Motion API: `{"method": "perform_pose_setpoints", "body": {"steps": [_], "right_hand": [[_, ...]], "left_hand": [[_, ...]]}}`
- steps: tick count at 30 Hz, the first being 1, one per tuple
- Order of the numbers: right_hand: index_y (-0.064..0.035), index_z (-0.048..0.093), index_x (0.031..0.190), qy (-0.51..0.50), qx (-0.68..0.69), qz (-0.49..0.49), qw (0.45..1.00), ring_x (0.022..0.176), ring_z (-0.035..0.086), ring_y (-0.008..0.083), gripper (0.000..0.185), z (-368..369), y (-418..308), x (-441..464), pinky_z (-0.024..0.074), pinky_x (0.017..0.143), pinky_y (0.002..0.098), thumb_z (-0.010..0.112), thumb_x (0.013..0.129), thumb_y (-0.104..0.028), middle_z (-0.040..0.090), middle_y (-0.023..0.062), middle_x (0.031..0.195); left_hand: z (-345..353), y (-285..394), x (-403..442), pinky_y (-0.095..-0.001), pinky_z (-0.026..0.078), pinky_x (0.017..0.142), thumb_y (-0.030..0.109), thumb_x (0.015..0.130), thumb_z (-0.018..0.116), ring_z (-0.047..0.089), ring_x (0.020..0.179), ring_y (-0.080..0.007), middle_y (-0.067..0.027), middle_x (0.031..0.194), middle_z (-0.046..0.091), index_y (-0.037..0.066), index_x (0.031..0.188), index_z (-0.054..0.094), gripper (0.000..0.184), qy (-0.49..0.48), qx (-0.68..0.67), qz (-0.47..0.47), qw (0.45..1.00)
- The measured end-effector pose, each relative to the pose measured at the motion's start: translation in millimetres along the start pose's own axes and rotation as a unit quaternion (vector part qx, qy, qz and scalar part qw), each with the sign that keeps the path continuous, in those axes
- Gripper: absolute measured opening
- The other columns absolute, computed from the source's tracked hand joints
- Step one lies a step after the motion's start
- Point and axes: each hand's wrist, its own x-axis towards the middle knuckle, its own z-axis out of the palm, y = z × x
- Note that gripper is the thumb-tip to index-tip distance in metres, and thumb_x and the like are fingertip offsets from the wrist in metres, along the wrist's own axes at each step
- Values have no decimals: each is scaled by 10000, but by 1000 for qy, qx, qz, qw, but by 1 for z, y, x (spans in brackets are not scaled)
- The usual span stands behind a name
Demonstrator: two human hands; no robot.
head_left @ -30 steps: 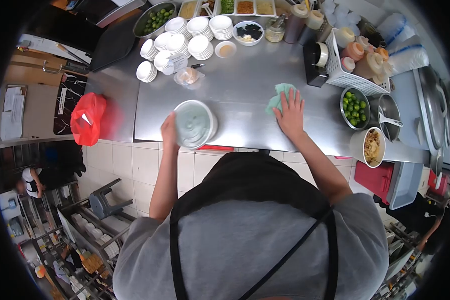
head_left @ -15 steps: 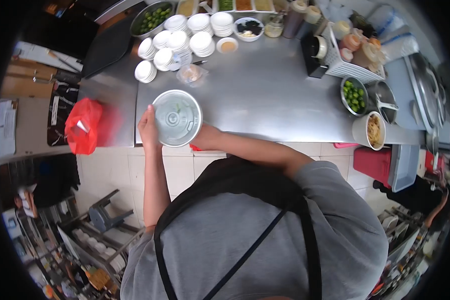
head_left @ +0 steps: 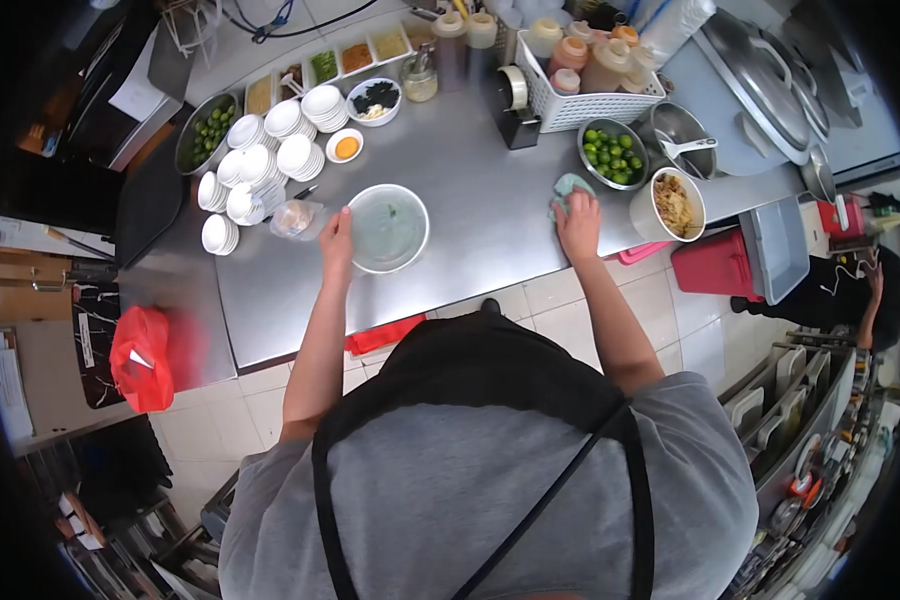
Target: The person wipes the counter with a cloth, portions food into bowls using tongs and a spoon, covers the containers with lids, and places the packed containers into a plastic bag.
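My left hand (head_left: 337, 240) grips the left rim of a round bowl (head_left: 390, 230) with a white edge, its fingers closed there. A small green bit shows inside the bowl. Whether its base touches the steel counter (head_left: 480, 215), I cannot tell. Farther right, my right hand (head_left: 579, 228) is closed on a pale green cloth (head_left: 570, 187) against the counter, near the front edge. Right of the cloth stand a metal bowl of green limes (head_left: 612, 154) and a white tub (head_left: 641, 213) holding brownish shreds.
Stacked white small dishes (head_left: 255, 165) and a plastic bag (head_left: 296, 219) lie left of the bowl. Behind are a dish with orange contents (head_left: 346, 148) and a white basket (head_left: 570, 112) of bottles. A red bag (head_left: 140, 350) sits far left. Another person (head_left: 820, 290) is at far right.
My right hand has left the bowl and moved right onto the green cloth. The bowl stays in my left hand. My view has turned and shifted right.
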Motion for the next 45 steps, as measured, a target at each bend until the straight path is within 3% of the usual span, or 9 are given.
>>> {"method": "perform_pose_setpoints", "body": {"steps": [7,11,13,22,24,27,35,40,45], "right_hand": [[-83,461,1027,-57,-103,-27,993,1026,430,235,364,6,-11,23,333,828,480,570,701,-201,469,47,1081],[-66,391,1177,-35,-21,-108,993,1051,444,241,519,-9,-36,75,321,888,477,583,708,-178,449,98,1144],[-18,388,1175,13,264,85,961,1028,460,305,510,14,-35,109,368,870,408,584,726,-160,457,164,1124],[5,592,918,-70,396,206,892,832,570,212,254,48,-41,153,417,769,295,581,778,-206,600,128,942],[10,610,889,-145,585,272,750,850,552,172,234,51,-44,160,403,775,274,581,777,-194,614,87,927],[14,616,885,-144,612,308,714,899,520,154,227,40,-47,159,385,805,278,581,773,-180,578,83,1021],[-43,650,823,-227,477,174,831,1168,356,226,151,-108,-57,-16,295,938,336,568,796,-167,402,132,1233],[-68,662,791,-207,457,234,833,1120,393,242,80,-124,-61,-53,333,901,331,597,751,-92,442,143,1159],[-56,654,781,-229,448,193,843,1110,390,232,69,-118,-63,-37,324,904,333,616,736,-93,442,124,1152]], "left_hand": [[9,66,-1,-307,407,796,202,798,569,538,903,-224,-124,988,585,26,1035,563,296,93,154,240,954],[88,102,-22,-333,413,815,199,795,573,539,927,-241,-127,1003,581,55,1034,570,278,-69,111,287,949],[133,87,-17,-260,425,740,220,816,556,546,823,-123,-66,994,589,74,1051,569,277,-136,123,314,932],[250,66,9,-345,378,814,219,831,485,511,973,-169,-59,1012,588,50,1003,585,261,-259,-107,-91,956],[262,60,24,-355,336,846,210,833,446,483,997,-172,-58,1022,583,71,958,597,241,-275,-201,-143,929],[266,53,35,-351,324,855,211,825,441,469,1003,-186,-71,1035,575,71,931,593,232,-291,-204,-162,921],[261,77,24,-339,407,800,310,779,507,520,965,-214,-91,1051,569,-7,1007,552,393,-254,-169,-178,936],[266,76,29,-335,460,559,255,651,671,593,626,-269,-128,737,626,30,702,635,233,-144,241,164,946],[248,88,30,-335,473,615,207,649,666,595,705,-269,-144,759,617,48,751,640,190,-73,417,233,876]]}}
